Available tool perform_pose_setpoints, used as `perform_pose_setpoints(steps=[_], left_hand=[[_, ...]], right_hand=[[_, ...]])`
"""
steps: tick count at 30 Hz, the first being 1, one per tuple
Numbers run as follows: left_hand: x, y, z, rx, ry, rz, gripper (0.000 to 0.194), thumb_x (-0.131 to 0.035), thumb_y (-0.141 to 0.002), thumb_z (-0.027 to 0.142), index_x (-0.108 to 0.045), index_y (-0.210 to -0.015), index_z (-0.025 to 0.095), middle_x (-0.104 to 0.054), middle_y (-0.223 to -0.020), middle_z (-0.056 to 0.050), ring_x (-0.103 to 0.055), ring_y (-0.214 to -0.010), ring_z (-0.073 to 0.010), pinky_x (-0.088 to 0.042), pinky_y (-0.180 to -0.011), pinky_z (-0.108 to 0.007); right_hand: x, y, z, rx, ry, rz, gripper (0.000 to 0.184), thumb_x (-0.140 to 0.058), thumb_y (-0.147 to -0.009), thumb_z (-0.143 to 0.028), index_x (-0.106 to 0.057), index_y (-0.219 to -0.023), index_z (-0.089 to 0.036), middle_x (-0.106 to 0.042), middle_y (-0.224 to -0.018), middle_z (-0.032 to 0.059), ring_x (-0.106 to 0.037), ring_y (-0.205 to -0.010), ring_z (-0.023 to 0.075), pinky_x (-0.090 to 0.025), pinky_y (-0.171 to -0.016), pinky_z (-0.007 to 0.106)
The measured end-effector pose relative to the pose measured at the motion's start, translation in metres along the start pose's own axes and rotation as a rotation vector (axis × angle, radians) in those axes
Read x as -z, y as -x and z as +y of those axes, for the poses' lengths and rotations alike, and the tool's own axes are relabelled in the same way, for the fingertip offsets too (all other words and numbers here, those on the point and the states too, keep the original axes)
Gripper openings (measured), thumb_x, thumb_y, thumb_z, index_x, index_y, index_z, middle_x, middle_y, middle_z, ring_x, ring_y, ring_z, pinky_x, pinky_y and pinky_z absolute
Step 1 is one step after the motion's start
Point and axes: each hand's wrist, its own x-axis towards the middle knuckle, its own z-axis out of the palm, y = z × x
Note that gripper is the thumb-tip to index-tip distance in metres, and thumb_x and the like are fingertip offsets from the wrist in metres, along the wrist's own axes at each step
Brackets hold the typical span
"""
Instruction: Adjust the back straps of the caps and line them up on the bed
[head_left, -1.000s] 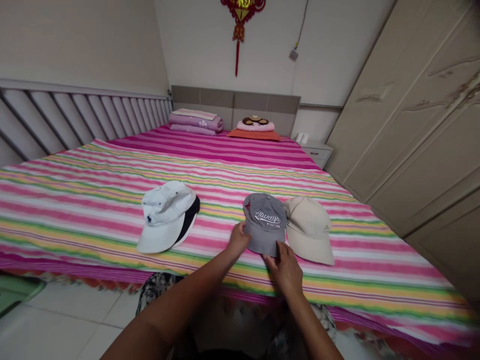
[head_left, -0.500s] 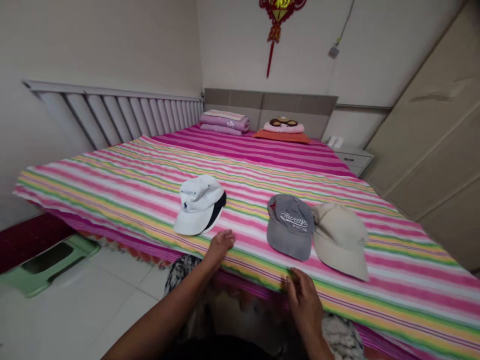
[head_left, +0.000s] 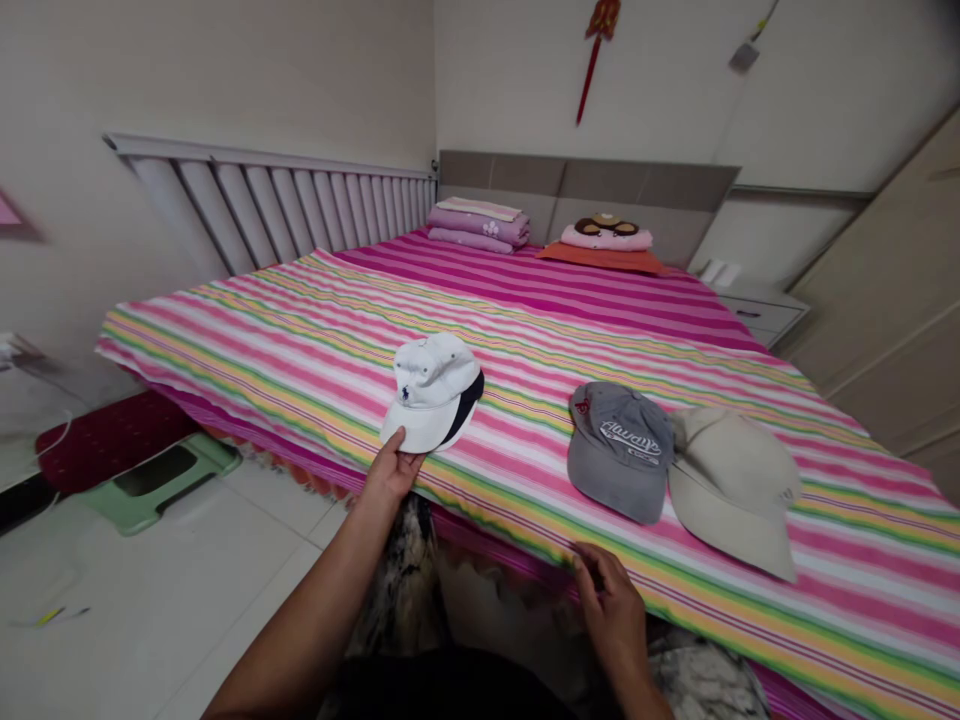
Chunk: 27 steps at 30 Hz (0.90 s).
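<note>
A white baseball cap (head_left: pixel 431 385) with a small dark logo and a navy patch on one side of its brim lies on the striped bedspread. My left hand (head_left: pixel 394 470) pinches the brim's front edge, thumb on top and the other fingers underneath. By the bed's front edge, my right hand (head_left: pixel 611 595) is loosely curled, with a gap between thumb and forefinger and nothing held. Beyond it rests a grey cap (head_left: pixel 621 450) with white script lettering. A beige cap (head_left: pixel 735 485) touches the grey one on its right.
The striped bedspread (head_left: pixel 285 340) covers the near part of the bed. Folded purple bedding (head_left: pixel 480 228) and a pink folded item (head_left: pixel 607 237) sit by the headboard (head_left: pixel 637 185). A green stool (head_left: pixel 161 485) stands on the floor at left; a nightstand (head_left: pixel 765 312) is at far right.
My left hand has moved left and taken hold of the white cap's brim. The right hand stays near the bed edge. The view has shifted, so the caps appear farther right.
</note>
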Motion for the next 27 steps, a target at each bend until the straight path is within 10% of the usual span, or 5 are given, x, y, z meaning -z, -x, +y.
perform_pose_setpoints(steps=[14,20,27], left_hand=[[0.001,-0.010,0.008,-0.056,0.202,-0.134,0.034,-0.043,-0.079,0.002,-0.056,-0.105,0.021,-0.069,-0.085,-0.003,-0.065,-0.077,-0.0137,-0.050,-0.080,-0.034],[0.007,-0.007,0.008,-0.191,-0.172,0.137,0.006,-0.058,-0.073,0.018,-0.057,-0.076,0.013,-0.061,-0.052,0.000,-0.057,-0.041,-0.0118,-0.049,-0.043,-0.023],[0.009,0.001,0.015,-0.305,-0.059,0.187,0.016,-0.060,-0.069,0.016,-0.048,-0.060,0.014,-0.046,-0.040,0.007,-0.045,-0.033,-0.0052,-0.038,-0.033,-0.013]], right_hand=[[-0.005,0.000,0.001,0.053,-0.029,0.010,0.026,-0.045,-0.081,-0.034,-0.064,-0.083,-0.016,-0.066,-0.085,0.0117,-0.062,-0.081,0.0236,-0.050,-0.071,0.036],[-0.004,-0.001,-0.001,0.068,-0.015,0.021,0.026,-0.046,-0.081,-0.034,-0.065,-0.081,-0.017,-0.066,-0.084,0.0117,-0.062,-0.080,0.0238,-0.050,-0.071,0.037],[-0.003,-0.002,-0.001,0.086,-0.035,0.009,0.024,-0.048,-0.080,-0.034,-0.065,-0.081,-0.017,-0.067,-0.084,0.0117,-0.062,-0.081,0.0241,-0.051,-0.071,0.037]])
